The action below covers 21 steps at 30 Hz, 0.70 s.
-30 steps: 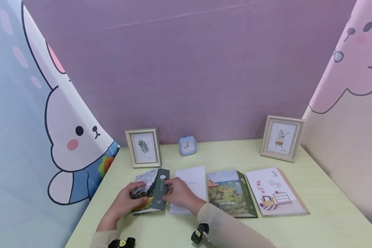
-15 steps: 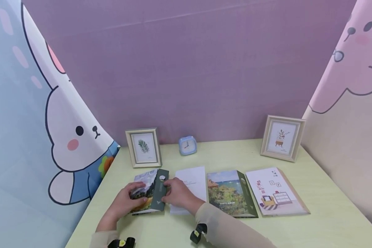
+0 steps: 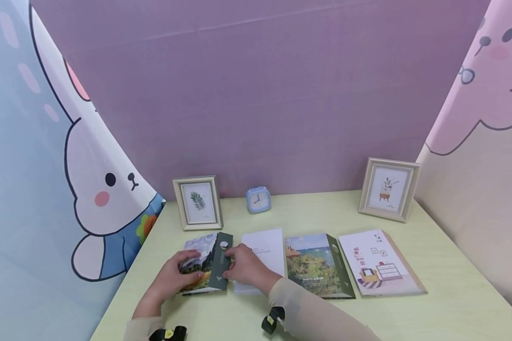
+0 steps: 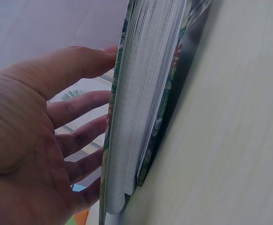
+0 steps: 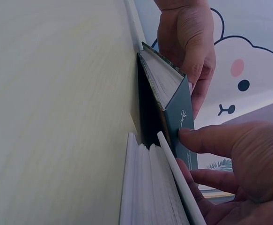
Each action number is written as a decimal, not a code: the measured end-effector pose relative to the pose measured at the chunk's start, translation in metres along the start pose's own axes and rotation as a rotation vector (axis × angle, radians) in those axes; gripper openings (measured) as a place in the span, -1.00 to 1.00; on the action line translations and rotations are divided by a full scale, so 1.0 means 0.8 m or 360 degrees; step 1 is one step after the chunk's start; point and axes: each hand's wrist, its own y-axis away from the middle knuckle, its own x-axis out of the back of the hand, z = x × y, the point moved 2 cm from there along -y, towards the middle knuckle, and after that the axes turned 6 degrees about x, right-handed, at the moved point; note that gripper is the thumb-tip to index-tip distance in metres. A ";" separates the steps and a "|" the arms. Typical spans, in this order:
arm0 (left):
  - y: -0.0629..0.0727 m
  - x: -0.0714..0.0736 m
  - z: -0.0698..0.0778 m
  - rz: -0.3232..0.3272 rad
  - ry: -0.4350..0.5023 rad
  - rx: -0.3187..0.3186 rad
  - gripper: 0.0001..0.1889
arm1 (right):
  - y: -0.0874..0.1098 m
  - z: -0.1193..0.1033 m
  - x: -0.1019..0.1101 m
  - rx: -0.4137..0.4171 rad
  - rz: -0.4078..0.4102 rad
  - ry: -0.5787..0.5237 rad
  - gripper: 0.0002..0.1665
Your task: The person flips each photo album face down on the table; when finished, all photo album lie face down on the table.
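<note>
A thick photo album (image 3: 205, 255) with a painted landscape cover and a dark green spine lies at the left of the row. My left hand (image 3: 175, 272) rests its thumb and fingers on the cover; in the left wrist view, the fingers (image 4: 82, 140) are spread against it, beside the white page edges. At the spine, my right hand (image 3: 251, 267) touches with thumb and forefinger. The right wrist view has that thumb (image 5: 206, 139) against the green spine, and a dark wedge shows beneath the album. Below my right hand lies a white book (image 3: 262, 246), partly covered.
Right of the white book are another photo album (image 3: 309, 260) and a white book with a furniture drawing (image 3: 381, 265). Behind stand a leaf picture frame (image 3: 198, 203), a blue clock (image 3: 258, 200) and a second frame (image 3: 389, 189), all on the pale table (image 3: 315, 213).
The photo album has shifted very slightly left, with my right hand moving along. My left hand has stayed practically still on the cover.
</note>
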 end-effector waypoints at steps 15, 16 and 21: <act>0.001 0.000 0.000 -0.0014 -0.0004 -0.0013 -0.30 | 0.002 -0.002 0.000 0.0020 -0.0014 0.0081 -0.31; 0.001 0.000 -0.001 -0.0013 -0.0003 -0.0010 -0.30 | 0.002 -0.002 0.000 0.0020 -0.0012 0.0082 -0.31; 0.001 -0.001 -0.001 -0.0008 0.0009 -0.0004 -0.29 | 0.001 -0.003 -0.001 0.0024 -0.0002 0.0105 -0.33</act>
